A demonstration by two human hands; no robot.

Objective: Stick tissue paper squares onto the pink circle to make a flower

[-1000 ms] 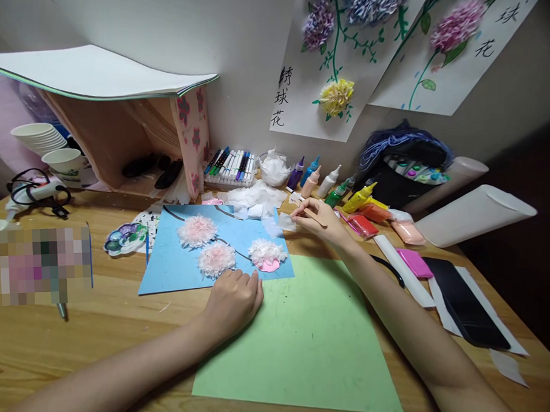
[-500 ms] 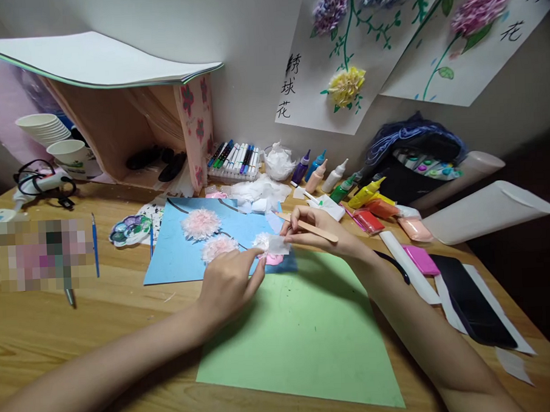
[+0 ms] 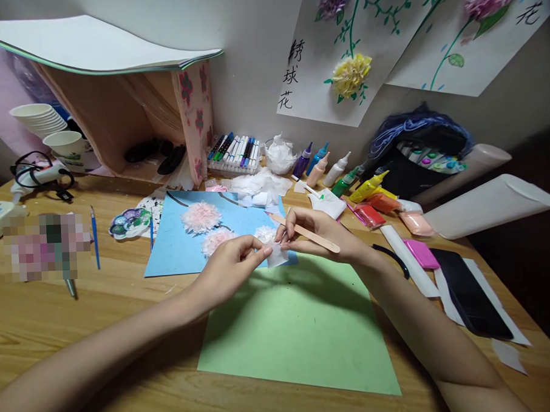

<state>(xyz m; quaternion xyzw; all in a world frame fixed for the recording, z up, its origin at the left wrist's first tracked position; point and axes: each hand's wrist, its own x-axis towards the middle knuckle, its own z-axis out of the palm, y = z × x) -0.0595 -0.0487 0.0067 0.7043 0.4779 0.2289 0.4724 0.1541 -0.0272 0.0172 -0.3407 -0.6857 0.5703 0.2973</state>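
Observation:
Between my two hands, over the near edge of the blue sheet (image 3: 168,253), hangs a small square of white tissue paper (image 3: 277,257). My left hand (image 3: 234,259) pinches its left side with thumb and forefinger. The fingertips of my right hand (image 3: 310,229) grip its upper right part. A wooden craft stick (image 3: 310,236) is also held in my right hand, lying across the fingers. Fluffy pink-white paper flowers (image 3: 201,217) sit on the blue sheet; a whiter flower (image 3: 265,234) shows partly behind my fingers. A green sheet (image 3: 303,338) lies below my hands.
White tissue pieces (image 3: 260,187) lie behind the blue sheet, near a marker box (image 3: 234,156). Paint bottles (image 3: 341,168) and clay packets (image 3: 371,215) stand or lie at the back right. A black phone (image 3: 473,294) is at right, a paint palette (image 3: 130,222) at left.
My left hand has moved up and right and now pinches the tissue square, which was in my right hand only. The square has turned and hangs lower; the pink patch beneath is now hidden.

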